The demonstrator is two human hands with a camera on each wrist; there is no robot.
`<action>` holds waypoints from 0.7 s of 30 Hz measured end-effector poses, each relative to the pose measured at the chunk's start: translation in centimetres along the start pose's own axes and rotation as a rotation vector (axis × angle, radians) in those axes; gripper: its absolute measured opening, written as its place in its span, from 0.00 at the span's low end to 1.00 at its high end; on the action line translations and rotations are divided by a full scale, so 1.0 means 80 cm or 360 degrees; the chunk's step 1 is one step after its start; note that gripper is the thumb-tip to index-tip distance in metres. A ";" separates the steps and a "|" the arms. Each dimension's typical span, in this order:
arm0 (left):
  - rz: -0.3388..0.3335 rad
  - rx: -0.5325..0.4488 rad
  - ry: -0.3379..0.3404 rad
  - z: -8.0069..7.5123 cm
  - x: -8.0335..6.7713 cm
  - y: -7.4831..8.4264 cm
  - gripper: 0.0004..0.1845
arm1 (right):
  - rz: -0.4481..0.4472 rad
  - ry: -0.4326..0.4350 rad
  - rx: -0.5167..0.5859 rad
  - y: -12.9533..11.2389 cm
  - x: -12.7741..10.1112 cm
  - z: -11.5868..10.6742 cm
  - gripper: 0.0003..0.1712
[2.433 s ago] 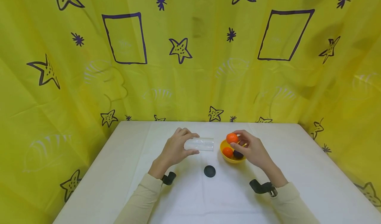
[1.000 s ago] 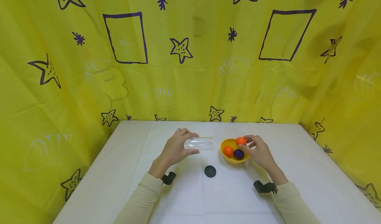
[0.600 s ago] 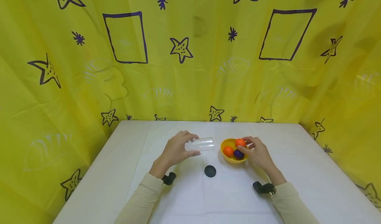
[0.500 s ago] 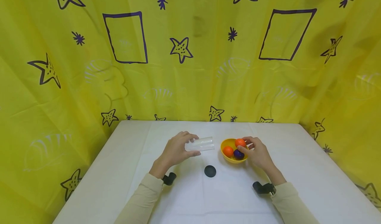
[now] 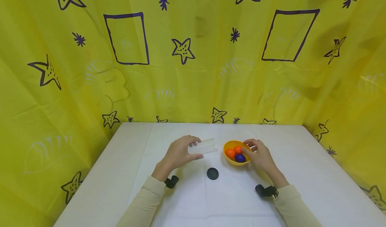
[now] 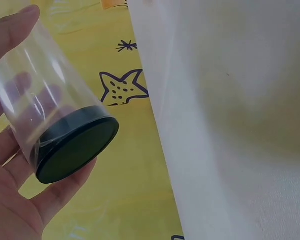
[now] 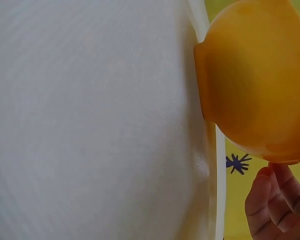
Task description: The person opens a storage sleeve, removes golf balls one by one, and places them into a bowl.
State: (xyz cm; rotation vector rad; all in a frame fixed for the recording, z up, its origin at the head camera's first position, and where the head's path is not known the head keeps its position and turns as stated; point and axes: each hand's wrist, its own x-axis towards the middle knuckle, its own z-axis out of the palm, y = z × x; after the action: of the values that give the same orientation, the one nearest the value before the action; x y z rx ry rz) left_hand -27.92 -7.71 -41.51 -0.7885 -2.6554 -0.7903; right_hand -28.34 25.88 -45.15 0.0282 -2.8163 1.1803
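Left hand [image 5: 178,153] grips tilted tube [image 5: 202,146]; right hand [image 5: 260,155] at bowl [image 5: 227,152].

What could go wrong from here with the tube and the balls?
1. The left hand holds the clear tube on its side above the table, open end toward the bowl; a ball fed in at this tilt might roll back out.
2. The right hand reaches over the bowl's rim at the orange ball; pressing the rim could tip the bowl and spill the balls.
3. The loose black cap lies between the forearms and could get knocked.
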 end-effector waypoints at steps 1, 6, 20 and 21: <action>-0.0005 -0.0005 -0.0007 0.000 0.000 0.000 0.27 | -0.0002 0.0001 -0.0006 -0.001 -0.001 0.000 0.26; -0.0033 -0.0033 -0.0032 0.003 0.000 -0.002 0.26 | -0.0064 0.0020 -0.0028 -0.002 -0.001 -0.005 0.22; -0.0114 -0.0098 -0.0020 0.012 -0.001 -0.009 0.25 | -0.0389 -0.0052 -0.0263 -0.012 -0.005 -0.038 0.15; -0.0132 -0.0103 -0.0026 0.012 -0.001 -0.010 0.25 | -0.0393 -0.0078 -0.0280 -0.012 -0.005 -0.040 0.14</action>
State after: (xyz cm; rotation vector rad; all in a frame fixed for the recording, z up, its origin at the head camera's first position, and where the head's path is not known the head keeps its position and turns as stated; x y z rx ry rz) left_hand -28.41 -7.76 -42.69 -0.7075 -2.7046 -0.8985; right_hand -27.62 27.47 -42.23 0.3854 -2.8425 0.8889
